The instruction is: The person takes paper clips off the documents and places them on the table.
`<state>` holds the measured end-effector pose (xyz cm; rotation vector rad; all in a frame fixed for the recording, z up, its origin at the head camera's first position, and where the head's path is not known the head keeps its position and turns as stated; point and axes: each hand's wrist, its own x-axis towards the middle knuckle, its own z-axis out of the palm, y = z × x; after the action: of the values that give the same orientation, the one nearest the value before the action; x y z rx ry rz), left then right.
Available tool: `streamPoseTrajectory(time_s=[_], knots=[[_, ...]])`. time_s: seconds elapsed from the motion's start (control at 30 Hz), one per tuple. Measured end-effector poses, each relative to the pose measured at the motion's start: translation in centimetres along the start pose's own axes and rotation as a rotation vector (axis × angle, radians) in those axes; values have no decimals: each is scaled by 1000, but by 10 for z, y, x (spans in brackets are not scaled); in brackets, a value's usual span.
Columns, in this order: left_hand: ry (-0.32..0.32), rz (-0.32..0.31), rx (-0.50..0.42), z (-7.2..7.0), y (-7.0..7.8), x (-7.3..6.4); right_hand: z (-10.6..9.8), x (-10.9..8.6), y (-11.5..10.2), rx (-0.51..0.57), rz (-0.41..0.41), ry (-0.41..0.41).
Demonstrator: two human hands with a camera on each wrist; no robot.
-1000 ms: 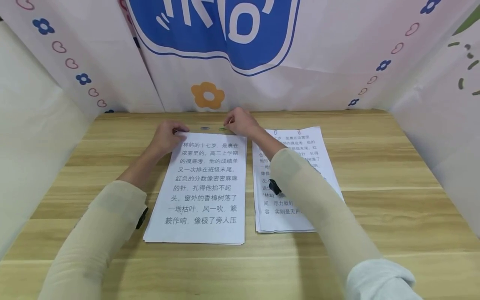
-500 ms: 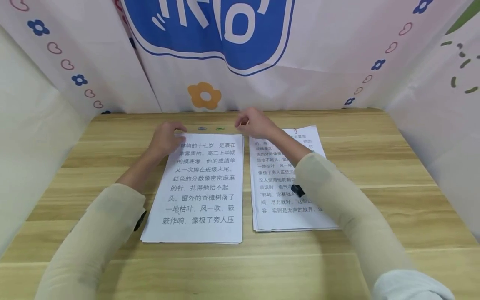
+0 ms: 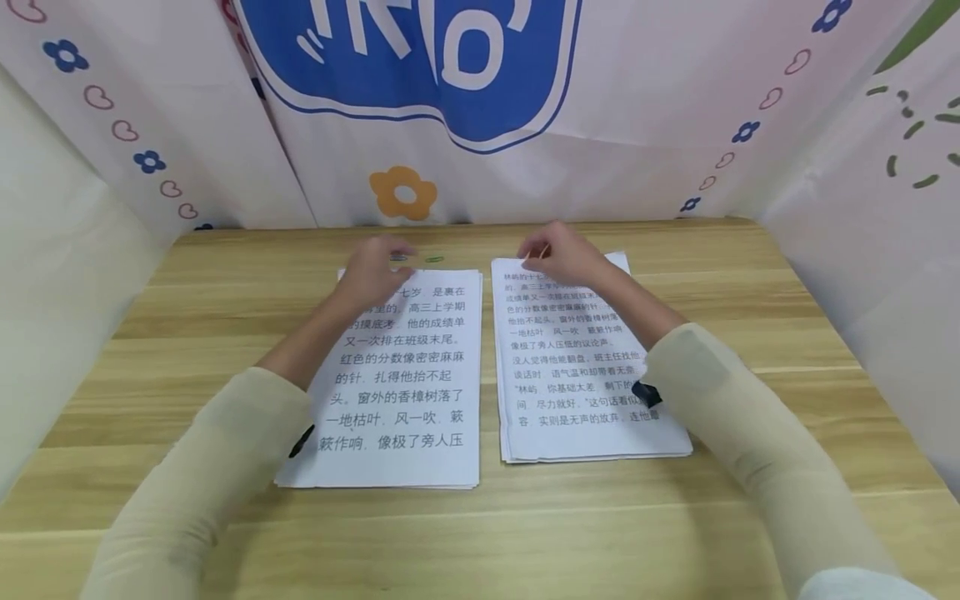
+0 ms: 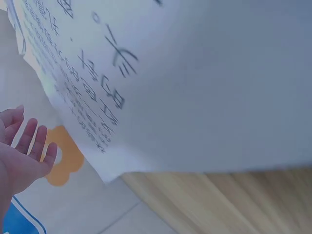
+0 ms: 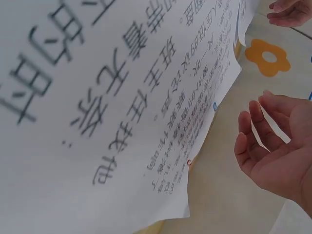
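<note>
Two stacks of printed paper lie side by side: the left stack [image 3: 397, 375] and the right stack [image 3: 577, 375]. Over the left stack's upper left corner is my left hand [image 3: 375, 268], its fingers spread and holding nothing in the left wrist view. A blue-purple paper clip [image 3: 398, 258], partly behind its fingers, and a green paper clip [image 3: 434, 259] lie beyond that stack's top edge. Loosely bent and bare are the fingers of my right hand [image 3: 562, 254], above the right stack's top. A blue clip [image 5: 214, 106] and a red clip [image 5: 189, 162] grip that stack's top edge.
The wooden table [image 3: 420, 546] bears both stacks, which have a narrow gap between them. Behind its back edge hangs a white printed cloth with an orange flower [image 3: 403, 193] and a blue emblem [image 3: 420, 67]. White side walls [image 3: 45, 317] close in left and right.
My right hand has moved right, from beside the green clip to over the right stack's top. My left hand has shifted right along the left stack's top edge. Both loose clips stay on the table.
</note>
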<state>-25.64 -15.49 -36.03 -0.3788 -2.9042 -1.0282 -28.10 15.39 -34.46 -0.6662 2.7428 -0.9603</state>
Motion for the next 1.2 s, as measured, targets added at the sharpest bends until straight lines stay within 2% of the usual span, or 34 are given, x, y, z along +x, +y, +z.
streamPoseTrajectory(time_s=[0.17,0.33,0.67,0.9,1.2], knots=[[-14,24,-47,7,10,2,-14,-13,18,29,38,37],[-50,32,-49,19,21,7,-25,-23,35,19,105,71],[-129,19,-58,42,43,28,-41,-32,69,-61,226,108],[-169,12,-38,56,54,43,-47,-34,83,-64,269,80],[-213,-23,-59,72,58,58,-47,-32,92,-94,315,43]])
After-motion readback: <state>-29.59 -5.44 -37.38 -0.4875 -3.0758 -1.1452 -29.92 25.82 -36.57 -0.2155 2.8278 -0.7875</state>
